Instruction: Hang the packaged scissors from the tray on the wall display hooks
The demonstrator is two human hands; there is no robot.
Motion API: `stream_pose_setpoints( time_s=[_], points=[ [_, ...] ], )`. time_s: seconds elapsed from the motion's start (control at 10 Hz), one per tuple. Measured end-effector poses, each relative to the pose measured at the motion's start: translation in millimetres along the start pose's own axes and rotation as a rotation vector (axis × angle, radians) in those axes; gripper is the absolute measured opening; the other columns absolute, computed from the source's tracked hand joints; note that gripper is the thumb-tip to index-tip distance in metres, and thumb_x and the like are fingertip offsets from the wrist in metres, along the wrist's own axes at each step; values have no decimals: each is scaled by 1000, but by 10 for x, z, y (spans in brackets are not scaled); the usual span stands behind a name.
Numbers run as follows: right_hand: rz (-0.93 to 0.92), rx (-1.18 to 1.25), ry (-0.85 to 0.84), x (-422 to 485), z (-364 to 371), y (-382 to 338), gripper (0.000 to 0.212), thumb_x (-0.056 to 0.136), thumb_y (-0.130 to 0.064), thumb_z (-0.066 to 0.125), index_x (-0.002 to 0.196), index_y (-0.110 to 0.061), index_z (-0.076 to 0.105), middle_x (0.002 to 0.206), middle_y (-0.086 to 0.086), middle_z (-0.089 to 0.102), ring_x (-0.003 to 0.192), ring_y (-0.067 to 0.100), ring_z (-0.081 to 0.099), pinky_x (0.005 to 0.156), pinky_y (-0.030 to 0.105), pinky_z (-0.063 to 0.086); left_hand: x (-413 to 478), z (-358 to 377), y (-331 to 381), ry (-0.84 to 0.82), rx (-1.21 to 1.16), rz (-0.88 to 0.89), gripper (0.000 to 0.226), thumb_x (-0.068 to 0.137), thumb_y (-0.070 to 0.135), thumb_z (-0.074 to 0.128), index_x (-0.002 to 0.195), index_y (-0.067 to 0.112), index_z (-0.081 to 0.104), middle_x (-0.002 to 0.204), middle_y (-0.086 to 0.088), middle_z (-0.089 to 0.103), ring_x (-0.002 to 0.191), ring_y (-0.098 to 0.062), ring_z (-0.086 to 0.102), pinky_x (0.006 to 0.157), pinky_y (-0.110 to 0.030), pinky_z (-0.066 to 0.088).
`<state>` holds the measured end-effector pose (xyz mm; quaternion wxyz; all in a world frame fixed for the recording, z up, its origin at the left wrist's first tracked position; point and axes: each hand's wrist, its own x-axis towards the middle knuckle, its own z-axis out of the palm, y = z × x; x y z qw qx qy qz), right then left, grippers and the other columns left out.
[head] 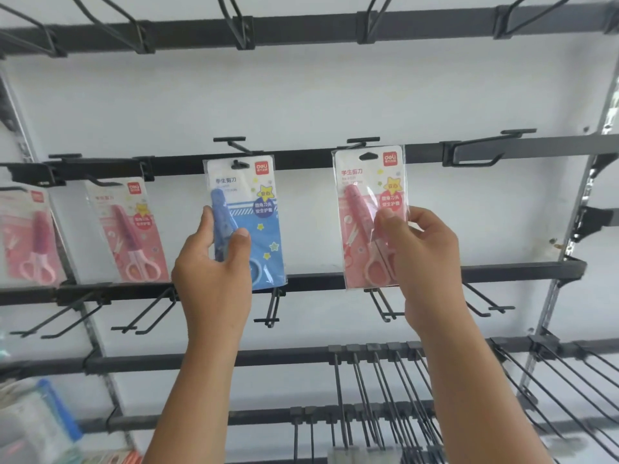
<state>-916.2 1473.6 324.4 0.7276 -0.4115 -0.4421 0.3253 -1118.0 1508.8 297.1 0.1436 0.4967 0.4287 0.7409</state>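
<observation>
My left hand (214,272) grips a blue scissors pack (254,229) by its lower left; the pack's hang hole sits on a black wall hook (234,147). My right hand (415,249) pinches a pink scissors pack (358,212) at its right side, held upright. Its hang hole is just below the tip of another hook (361,141), and I cannot tell whether the hook passes through it. Two more pink packs (130,229) (30,236) hang on hooks further left.
Dark horizontal rails (301,31) carry many bare hooks above and below. An unused hook (516,133) juts out at the right. Dense rows of long hooks (385,396) fill the lower right. Blurred packaged goods (37,426) sit at the lower left.
</observation>
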Motion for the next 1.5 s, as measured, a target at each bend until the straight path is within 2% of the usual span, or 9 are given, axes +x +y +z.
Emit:
stream_pose_setpoints(
  time_s=[0.1,0.3,0.5,0.7,0.8,1.0,1.1,1.3,1.5],
  points=[
    [-9,-19,-7,33,22,15,14,97,-23,64,98,-9,68,73,1,75,54,15,70,46,29,54,30,-32,44,11,41,-8,52,92,23,64,144,20,55,75,56,53,76,18,59,70,-11,49],
    [-11,-55,0,69,20,50,16,98,-26,64,99,-10,68,77,2,77,55,13,72,45,27,54,99,-94,8,-67,54,-140,30,90,21,63,112,41,70,80,32,71,71,0,65,69,-26,53],
    [-23,-69,3,84,50,52,16,97,-26,64,97,-10,67,71,2,75,53,18,67,46,32,57,111,-58,-77,-88,96,-119,46,92,26,67,133,45,57,109,17,69,83,-1,71,74,-28,55],
    [-31,-87,-4,106,60,111,15,98,-28,64,96,-14,69,75,4,78,60,19,73,53,37,60,75,-102,-125,-42,255,-29,56,93,33,63,146,30,45,142,10,52,113,-14,56,91,-31,42],
    [-1,-87,-27,119,67,205,14,99,-27,62,97,-14,68,76,3,79,61,15,75,55,34,61,43,-118,-117,-41,286,15,51,94,31,62,143,29,49,142,10,50,115,-14,54,90,-30,41],
    [22,-135,-36,214,113,380,20,99,-33,60,95,-14,66,83,8,79,75,28,77,68,49,62,-10,-119,-114,-68,327,75,45,93,28,63,137,25,54,135,13,52,114,-15,55,89,-30,42],
    [27,-168,-47,271,119,408,23,99,-36,60,95,-14,67,86,6,79,78,28,78,70,48,64,-37,-102,-90,-84,383,134,42,93,26,63,134,21,56,126,15,51,115,-16,55,89,-30,42],
    [41,-171,-85,230,32,374,26,98,-41,61,107,-17,65,93,4,79,77,21,79,68,41,64,-143,-143,7,-95,439,143,38,95,29,61,132,22,58,133,7,58,119,-17,55,93,-37,47],
    [-126,-270,53,40,-205,255,21,98,-31,58,119,-29,56,120,-13,62,113,11,62,83,26,52,-358,-266,149,-53,465,128,36,95,33,60,129,23,61,133,9,61,122,-16,55,101,-42,47]
  ],
)
